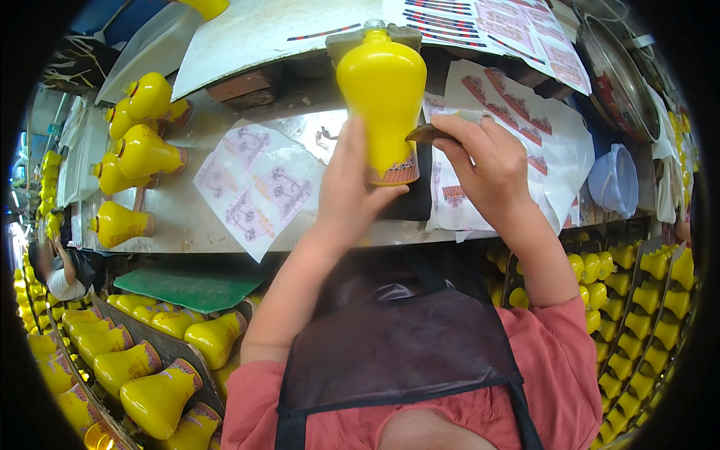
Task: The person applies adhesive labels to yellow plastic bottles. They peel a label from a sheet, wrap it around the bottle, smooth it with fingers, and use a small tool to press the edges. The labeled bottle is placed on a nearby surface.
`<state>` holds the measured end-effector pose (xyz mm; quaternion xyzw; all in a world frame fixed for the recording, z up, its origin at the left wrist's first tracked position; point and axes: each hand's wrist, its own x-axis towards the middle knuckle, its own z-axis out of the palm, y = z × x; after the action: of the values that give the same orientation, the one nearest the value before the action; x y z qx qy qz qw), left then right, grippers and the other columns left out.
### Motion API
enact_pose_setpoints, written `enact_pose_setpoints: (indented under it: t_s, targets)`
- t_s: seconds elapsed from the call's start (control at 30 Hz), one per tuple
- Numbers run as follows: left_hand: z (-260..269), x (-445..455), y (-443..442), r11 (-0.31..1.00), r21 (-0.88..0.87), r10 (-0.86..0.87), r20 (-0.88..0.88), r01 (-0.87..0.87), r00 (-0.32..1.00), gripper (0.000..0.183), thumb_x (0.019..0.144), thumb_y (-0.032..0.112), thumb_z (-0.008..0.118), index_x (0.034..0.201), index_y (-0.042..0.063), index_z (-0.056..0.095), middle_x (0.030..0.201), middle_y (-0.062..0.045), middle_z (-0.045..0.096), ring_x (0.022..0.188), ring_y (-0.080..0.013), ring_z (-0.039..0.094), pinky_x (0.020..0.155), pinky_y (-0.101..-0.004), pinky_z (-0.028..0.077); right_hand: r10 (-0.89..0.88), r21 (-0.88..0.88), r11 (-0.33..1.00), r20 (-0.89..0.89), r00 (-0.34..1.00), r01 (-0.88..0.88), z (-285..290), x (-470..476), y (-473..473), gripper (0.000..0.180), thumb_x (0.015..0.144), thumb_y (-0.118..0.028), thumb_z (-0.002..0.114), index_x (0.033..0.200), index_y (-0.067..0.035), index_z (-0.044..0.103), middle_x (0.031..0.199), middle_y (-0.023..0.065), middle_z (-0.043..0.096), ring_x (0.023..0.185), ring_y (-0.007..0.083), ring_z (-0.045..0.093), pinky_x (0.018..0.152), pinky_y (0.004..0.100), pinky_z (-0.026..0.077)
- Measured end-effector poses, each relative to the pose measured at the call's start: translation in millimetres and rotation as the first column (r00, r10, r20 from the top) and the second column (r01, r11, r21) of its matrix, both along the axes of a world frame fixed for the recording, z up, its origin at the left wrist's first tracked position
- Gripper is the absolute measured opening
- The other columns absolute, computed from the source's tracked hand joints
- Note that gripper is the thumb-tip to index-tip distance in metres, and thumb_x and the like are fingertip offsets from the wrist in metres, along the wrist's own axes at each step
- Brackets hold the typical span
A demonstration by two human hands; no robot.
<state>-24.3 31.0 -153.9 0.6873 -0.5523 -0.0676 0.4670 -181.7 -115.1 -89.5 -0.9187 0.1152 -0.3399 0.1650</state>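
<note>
A yellow glazed bottle (382,84) lies before me, its clear threaded neck pointing away and resting against a grey padded support (340,46). My left hand (350,180) grips its lower left side, thumb under the base. A patterned decal band (398,170) with pink stripes wraps part of the foot. In my right hand (489,160) is a dark, flat, pointed scraper (430,134), its tip at or very near the bottle's right side just above the decal; whether they touch I cannot tell. Under the right hand lies a sheet of curved decals (506,107).
A purple decal sheet (264,185) lies left on the workbench (174,225). Several yellow bottles (149,152) lie beyond it. At right are a blue bucket (613,180) and a metal pan (616,79). Racks of bottles (160,394) flank me; a person (64,275) is far left.
</note>
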Motion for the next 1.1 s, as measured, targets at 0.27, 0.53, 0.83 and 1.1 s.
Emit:
enact_pose_setpoints:
  t_s: [0.27,0.53,0.83,1.1]
  targets:
    - [5,-7,-7,0.992,0.06,0.099,0.118,-0.107,0.988,0.116,0.061,0.014,0.097,0.158,0.006,0.035,0.159,-0.028,0.032,0.136,-0.0527,0.046,0.112,-0.0527,0.042,-0.152,0.042,0.988,0.138,0.979,0.147,-15,-6,1,0.028,0.081,-0.002,0.078,0.107,-0.011,0.072,0.077,0.0091,0.063,0.068,0.0296,0.063,0.062,0.0407,0.051]
    - [0,-6,-4,0.998,-0.025,0.057,0.054,-0.056,0.997,0.111,0.071,0.018,0.094,0.161,0.006,0.031,0.158,-0.028,0.037,0.142,-0.0459,0.044,0.116,-0.0471,0.04,-0.031,0.059,0.998,0.105,0.994,0.025,-16,-5,6,0.032,0.08,0.0,0.082,0.111,-0.008,0.074,0.09,0.0089,0.074,0.071,0.0258,0.066,0.061,0.0362,0.053]
    - [1,0,-2,1.0,-0.022,-0.01,-0.213,0.006,0.977,0.106,0.076,0.01,0.089,0.163,0.007,0.028,0.149,-0.021,0.053,0.129,-0.0392,0.06,0.104,-0.0419,0.052,0.183,0.27,0.941,0.097,0.978,-0.203,-7,-1,3,0.033,0.08,-0.002,0.078,0.111,-0.011,0.071,0.086,0.0112,0.068,0.074,0.0302,0.066,0.064,0.0397,0.052]
    - [13,3,2,0.978,-0.119,-0.206,-0.677,0.171,0.706,0.107,0.083,0.0,0.08,0.167,0.007,0.016,0.155,-0.014,0.048,0.138,-0.0257,0.054,0.109,-0.0385,0.049,0.183,0.331,0.921,0.09,0.979,-0.203,7,5,6,0.029,0.084,0.0,0.077,0.112,-0.007,0.071,0.093,0.0131,0.071,0.083,0.0319,0.071,0.073,0.0368,0.058]
